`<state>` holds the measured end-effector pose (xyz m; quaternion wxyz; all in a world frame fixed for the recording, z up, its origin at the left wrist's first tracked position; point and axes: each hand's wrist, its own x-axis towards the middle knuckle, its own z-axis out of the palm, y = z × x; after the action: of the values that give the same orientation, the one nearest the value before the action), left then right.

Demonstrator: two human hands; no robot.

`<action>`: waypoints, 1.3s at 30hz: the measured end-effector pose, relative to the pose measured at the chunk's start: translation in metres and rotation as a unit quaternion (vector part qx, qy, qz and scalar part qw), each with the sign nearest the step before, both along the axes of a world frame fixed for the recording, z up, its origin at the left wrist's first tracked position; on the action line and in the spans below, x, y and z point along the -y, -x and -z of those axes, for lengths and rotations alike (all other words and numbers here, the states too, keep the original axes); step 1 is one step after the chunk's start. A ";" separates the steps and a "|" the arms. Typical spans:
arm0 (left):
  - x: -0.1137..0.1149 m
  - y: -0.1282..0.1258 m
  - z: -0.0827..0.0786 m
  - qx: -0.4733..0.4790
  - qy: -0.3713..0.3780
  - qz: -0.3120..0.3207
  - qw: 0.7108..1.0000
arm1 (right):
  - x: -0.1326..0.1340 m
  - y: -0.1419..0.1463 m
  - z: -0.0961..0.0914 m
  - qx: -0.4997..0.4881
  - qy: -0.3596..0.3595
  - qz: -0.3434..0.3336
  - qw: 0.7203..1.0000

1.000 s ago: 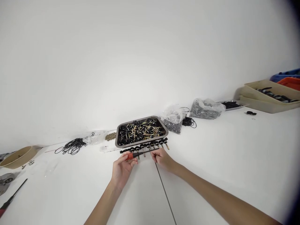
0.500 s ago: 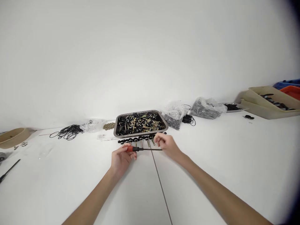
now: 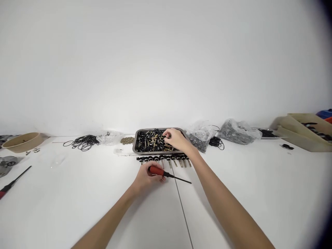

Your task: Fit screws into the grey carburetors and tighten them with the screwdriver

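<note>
My left hand (image 3: 145, 178) is closed round the red handle of a screwdriver (image 3: 157, 171). Its dark shaft points right and slightly down, above the white table. Over the right half of a metal tray (image 3: 134, 145), my right hand (image 3: 177, 140) is closed with its fingertips bent together; whatever they hold, if anything, is hard to make out. The tray is full of small black parts with brass-coloured screws (image 3: 153, 141). In front of it, just beyond the screwdriver, lies a row of similar black parts with screws (image 3: 168, 159).
To the left are brass pieces (image 3: 127, 140), black cords (image 3: 86, 141), a beige bowl (image 3: 24, 143) and a second screwdriver (image 3: 14, 183). Rightward stand plastic bags of small parts (image 3: 237, 133) and beige bins (image 3: 293, 135). A seam (image 3: 183, 207) crosses the table.
My right hand has moved from beside the screwdriver tip to over the tray. The screwdriver, still in my left hand, has tilted tip-down. The camera view has shifted.
</note>
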<state>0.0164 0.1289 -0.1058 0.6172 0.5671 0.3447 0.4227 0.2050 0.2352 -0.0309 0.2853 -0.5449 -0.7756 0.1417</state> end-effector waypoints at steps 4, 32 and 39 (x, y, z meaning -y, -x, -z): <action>-0.001 0.001 0.003 -0.085 0.006 0.035 0.996 | -0.008 0.007 0.023 0.086 0.023 -0.025 0.996; -0.004 0.003 -0.003 -0.115 0.044 0.062 0.990 | -0.023 -0.004 0.044 0.082 0.073 -0.066 0.992; -0.003 0.003 -0.004 -0.113 0.051 0.058 0.991 | -0.025 -0.005 0.044 0.066 0.082 -0.077 0.991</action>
<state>0.0138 0.1319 -0.1019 0.6258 0.5980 0.3999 0.3015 0.2101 0.2606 -0.0753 0.1760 -0.5132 -0.8182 0.1906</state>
